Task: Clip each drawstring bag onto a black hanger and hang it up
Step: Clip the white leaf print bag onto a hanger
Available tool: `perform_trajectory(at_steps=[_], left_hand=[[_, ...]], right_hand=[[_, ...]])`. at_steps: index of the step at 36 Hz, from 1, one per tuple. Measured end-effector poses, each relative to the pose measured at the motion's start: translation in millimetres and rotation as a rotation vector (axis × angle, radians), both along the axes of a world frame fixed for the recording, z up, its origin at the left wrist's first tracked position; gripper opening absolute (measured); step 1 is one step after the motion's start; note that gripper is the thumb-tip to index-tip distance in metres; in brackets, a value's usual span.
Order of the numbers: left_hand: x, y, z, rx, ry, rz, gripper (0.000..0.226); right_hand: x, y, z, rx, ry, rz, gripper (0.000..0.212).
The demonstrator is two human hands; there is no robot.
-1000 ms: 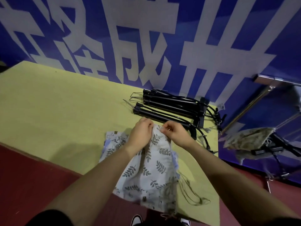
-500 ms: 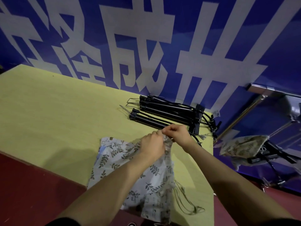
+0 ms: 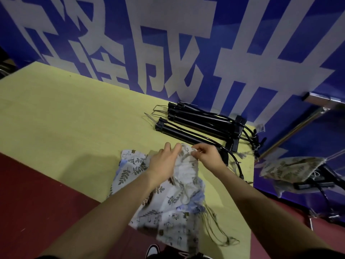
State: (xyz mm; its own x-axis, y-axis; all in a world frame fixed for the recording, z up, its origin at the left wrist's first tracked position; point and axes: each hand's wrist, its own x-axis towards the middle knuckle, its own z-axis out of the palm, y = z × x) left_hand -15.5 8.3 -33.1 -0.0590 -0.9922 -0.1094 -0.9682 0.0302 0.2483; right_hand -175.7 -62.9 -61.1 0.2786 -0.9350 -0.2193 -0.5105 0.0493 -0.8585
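**Both hands pinch the top bag's mouth**

Head view: pinching with curled fingers, the left hand (image 3: 166, 161) and right hand (image 3: 207, 156) hold the gathered top of one drawstring bag (image 3: 179, 199), probably to separate it from the pile at the table's (image 3: 65, 118) near edge. Black hangers (image 3: 197, 124) lie ready near the far right corner, within reach.

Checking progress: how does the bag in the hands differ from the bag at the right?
The held bag lies on the table, gripped at its top by both hands, left hand and right hand, with no hanger on it. The right bag is off the table, beside black hangers. Both have leaf prints.
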Motion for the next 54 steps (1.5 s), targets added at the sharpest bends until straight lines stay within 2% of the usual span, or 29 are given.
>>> perform_trajectory(at_steps=[2,4,6,9,13,15,21,26,28,32,35,38,43,46,49,52,54], left_hand=[[8.7,-3.9,2.2,-0.003,0.001,-0.020,0.053],[18.2,-8.9,6.1,0.006,0.020,-0.010,0.050],[28.8,-15.9,6.6,0.046,0.016,0.001,0.051],[42.5,-26.1,0.0,0.092,0.001,0.058,0.053],[45.7,-36.6,-6.7,0.130,0.003,0.101,0.055],[41.1,-38.6,-6.4,0.132,0.029,0.092,0.054],[29.8,-43.8,-6.4,0.090,0.127,0.075,0.046],[31.6,-42.6,-10.4,0.074,0.078,0.060,0.046],[34.4,-41.7,-10.1,0.078,0.053,0.059,0.049],[36.6,-39.3,-6.2,0.119,0.041,0.035,0.053],[34.8,-37.0,-1.8,0.154,0.071,0.032,0.055],[34.4,-34.6,4.0,0.150,0.133,0.063,0.055],[39.0,-31.6,21.8,0.070,0.283,0.092,0.064],[45.9,-29.6,31.8,0.005,0.324,0.108,0.062],[53.9,-30.5,34.6,-0.050,0.268,0.119,0.053],[54.8,-34.6,39.6,-0.064,0.131,0.072,0.055],[51.6,-37.3,45.3,-0.074,0.030,0.047,0.062]], right_hand=[[-0.8,-2.7,-0.2,0.056,-0.100,-0.033,0.012],[-3.1,-7.4,-5.9,0.061,-0.079,-0.136,0.016],[-5.0,-13.4,-18.0,0.003,0.107,-0.133,0.020],[-4.6,-18.0,-37.7,-0.065,0.377,0.000,0.029],[-2.1,-24.4,-58.0,-0.103,0.559,0.186,0.046],[-2.2,-26.4,-64.2,-0.102,0.610,0.211,0.043],[-5.3,-31.5,-75.8,-0.149,0.638,0.215,0.012],[-9.4,-29.5,-78.0,-0.120,0.693,0.305,0.025],[-8.9,-26.1,-74.2,-0.132,0.644,0.273,0.024],[5.8,-18.0,-46.1,-0.135,0.244,0.054,0.008],[23.3,-15.0,-24.7,-0.116,0.088,0.100,0.009],[39.3,-11.7,-16.6,-0.076,0.059,0.154,0.009],[60.1,-1.4,-17.1,-0.121,0.063,0.111,0.014],[70.5,-0.3,-12.0,-0.104,-0.005,0.100,0.019],[75.0,1.7,-0.7,-0.110,0.032,0.153,0.016],[73.1,-4.4,2.2,-0.244,0.145,0.139,0.006],[69.7,-9.7,8.2,-0.263,0.192,0.149,0.021]])
